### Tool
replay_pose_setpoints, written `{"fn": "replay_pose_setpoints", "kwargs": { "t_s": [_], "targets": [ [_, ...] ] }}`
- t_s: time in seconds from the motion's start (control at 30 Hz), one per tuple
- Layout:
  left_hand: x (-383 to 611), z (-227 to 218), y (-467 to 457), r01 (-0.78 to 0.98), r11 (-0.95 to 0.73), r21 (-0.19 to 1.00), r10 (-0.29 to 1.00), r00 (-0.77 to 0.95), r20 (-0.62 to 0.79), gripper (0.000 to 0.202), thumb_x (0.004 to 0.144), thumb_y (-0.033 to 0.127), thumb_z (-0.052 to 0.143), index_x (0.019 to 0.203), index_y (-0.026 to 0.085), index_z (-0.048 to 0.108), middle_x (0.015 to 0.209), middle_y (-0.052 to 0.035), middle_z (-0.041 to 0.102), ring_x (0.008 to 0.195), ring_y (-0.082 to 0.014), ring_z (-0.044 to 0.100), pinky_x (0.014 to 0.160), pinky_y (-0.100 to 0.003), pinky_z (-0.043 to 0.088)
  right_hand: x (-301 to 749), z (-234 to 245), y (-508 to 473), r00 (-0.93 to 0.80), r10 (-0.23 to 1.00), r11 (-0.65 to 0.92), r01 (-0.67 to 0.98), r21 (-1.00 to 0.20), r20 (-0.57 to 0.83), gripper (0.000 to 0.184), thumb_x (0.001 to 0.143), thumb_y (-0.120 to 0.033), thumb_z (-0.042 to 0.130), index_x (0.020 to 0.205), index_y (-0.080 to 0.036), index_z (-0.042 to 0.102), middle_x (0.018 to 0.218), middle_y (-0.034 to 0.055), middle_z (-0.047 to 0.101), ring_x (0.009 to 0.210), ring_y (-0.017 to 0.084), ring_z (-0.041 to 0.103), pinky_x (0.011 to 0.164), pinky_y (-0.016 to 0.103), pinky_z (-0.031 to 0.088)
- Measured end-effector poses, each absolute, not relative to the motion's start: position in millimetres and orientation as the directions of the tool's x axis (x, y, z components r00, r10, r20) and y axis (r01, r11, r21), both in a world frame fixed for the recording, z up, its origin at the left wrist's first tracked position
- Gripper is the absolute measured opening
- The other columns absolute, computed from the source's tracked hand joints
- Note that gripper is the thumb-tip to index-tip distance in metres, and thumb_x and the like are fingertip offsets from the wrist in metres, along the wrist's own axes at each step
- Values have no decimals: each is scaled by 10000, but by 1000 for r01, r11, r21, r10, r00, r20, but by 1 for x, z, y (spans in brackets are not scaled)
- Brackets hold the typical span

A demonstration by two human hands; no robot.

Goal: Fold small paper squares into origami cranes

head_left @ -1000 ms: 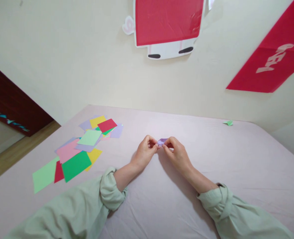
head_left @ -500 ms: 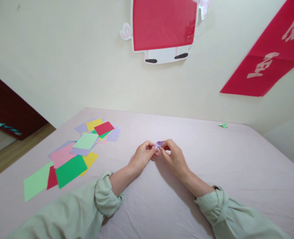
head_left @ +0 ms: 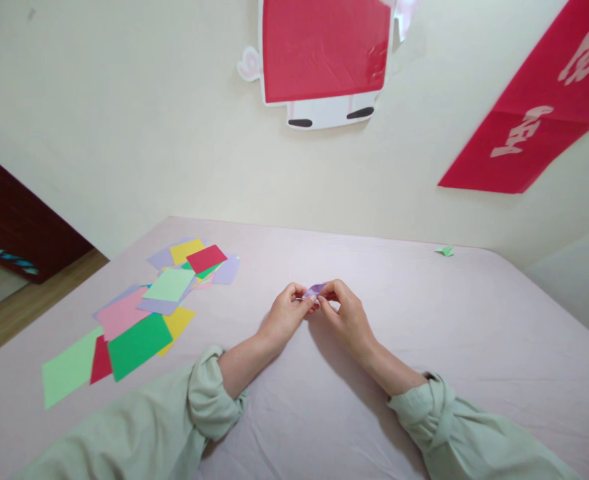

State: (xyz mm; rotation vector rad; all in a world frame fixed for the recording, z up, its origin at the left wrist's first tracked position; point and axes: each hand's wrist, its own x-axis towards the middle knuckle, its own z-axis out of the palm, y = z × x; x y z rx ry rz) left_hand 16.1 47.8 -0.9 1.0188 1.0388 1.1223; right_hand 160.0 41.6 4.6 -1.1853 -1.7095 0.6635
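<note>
A small piece of folded purple paper point(head_left: 314, 290) is held between my two hands, over the middle of the table. My left hand point(head_left: 287, 313) pinches its left side between thumb and fingers. On the other side, my right hand point(head_left: 345, 313) grips it with thumb and forefinger. The fingers cover much of the paper, so its full folded shape is hidden.
Sheets of coloured paper, among them a green sheet point(head_left: 139, 347) and a pink sheet point(head_left: 127, 313), overlap on the table's left. A small folded green paper piece point(head_left: 445, 251) lies near the back right edge. Behind the table point(head_left: 474, 320) stands a wall point(head_left: 184, 153).
The purple paper has shifted slightly in my fingers and more of its upper face shows. Both hands keep nearly the same place and grip.
</note>
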Motion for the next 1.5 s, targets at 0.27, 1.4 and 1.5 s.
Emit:
{"fn": "replay_pose_setpoints", "kwargs": {
  "t_s": [0.27, 1.4, 1.5],
  "targets": [
    [15, -10, 52, -252, 156, 955, 987, 64, -144, 284, 723, 324, 730, 781, 166, 501, 751, 9, 646, 713, -121, 667, 763, -278, 536, 161, 4, 41, -77, 942, 331, 357, -874, 325, 297, 839, -203, 539, 1129, -221, 475, 1046, 70, 638, 830, 176, 653, 784, 353, 531],
    [12, -9, 52, 29, -123, 992, 985, 127, 118, 135, 755, 159, 587, 848, 187, 494, 833, 11, 578, 810, -126, 597, 748, -248, 486, 162, 2, 44, -176, 978, 156, 247, -957, 114, 95, 832, -287, 529, 787, -205, 549, 686, -10, 649, 639, 157, 621, 607, 266, 478],
    [11, -12, 55, 19, -123, 992, 987, 108, 120, 128, 750, 150, 579, 837, 188, 493, 812, 16, 579, 784, -125, 604, 722, -242, 480, 162, 2, 43, -169, 979, 154, 266, -952, 111, 75, 832, -279, 537, 822, -206, 545, 699, -14, 653, 621, 152, 616, 590, 259, 470]
  ]
}}
